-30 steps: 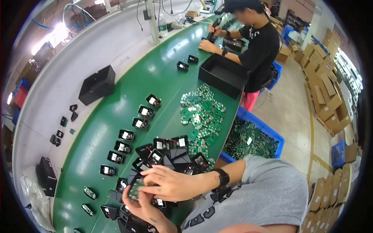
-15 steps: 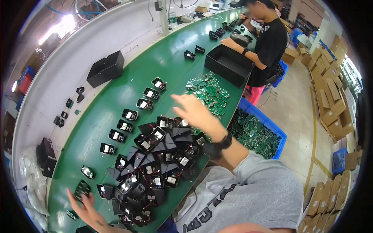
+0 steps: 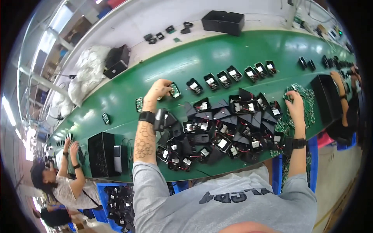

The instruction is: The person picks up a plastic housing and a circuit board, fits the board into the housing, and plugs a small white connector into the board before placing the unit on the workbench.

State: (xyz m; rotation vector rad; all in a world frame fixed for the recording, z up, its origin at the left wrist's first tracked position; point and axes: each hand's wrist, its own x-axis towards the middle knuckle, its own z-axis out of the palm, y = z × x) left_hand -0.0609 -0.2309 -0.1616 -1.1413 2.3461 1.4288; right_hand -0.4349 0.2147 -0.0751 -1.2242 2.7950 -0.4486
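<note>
My left hand point(image 3: 158, 89) has its fingers closed on the edge of a small black case point(image 3: 175, 90) with a green circuit board in it, at the left end of a row of open cases. The nearest of these open black cases point(image 3: 194, 86) shows a white part inside. My right hand point(image 3: 295, 104) is over the heap of green circuit boards point(image 3: 307, 101), thumb and fingers pinched on a board at the heap's left side; the hand partly hides it. Between my arms lies a big pile of black cases point(image 3: 223, 143) with red wires and white parts.
The green table point(image 3: 171, 62) curves across. Another board-filled case point(image 3: 139, 105) lies left of my wrist. Black boxes stand at the left point(image 3: 101, 155), right point(image 3: 326, 97) and back point(image 3: 223, 22). Blue bins point(image 3: 103, 194) sit below the front edge. Co-workers are at both ends.
The view has swung left. My left hand has brought a case from farther left up to the row of cases. My right hand has come from mid-air onto the circuit boards.
</note>
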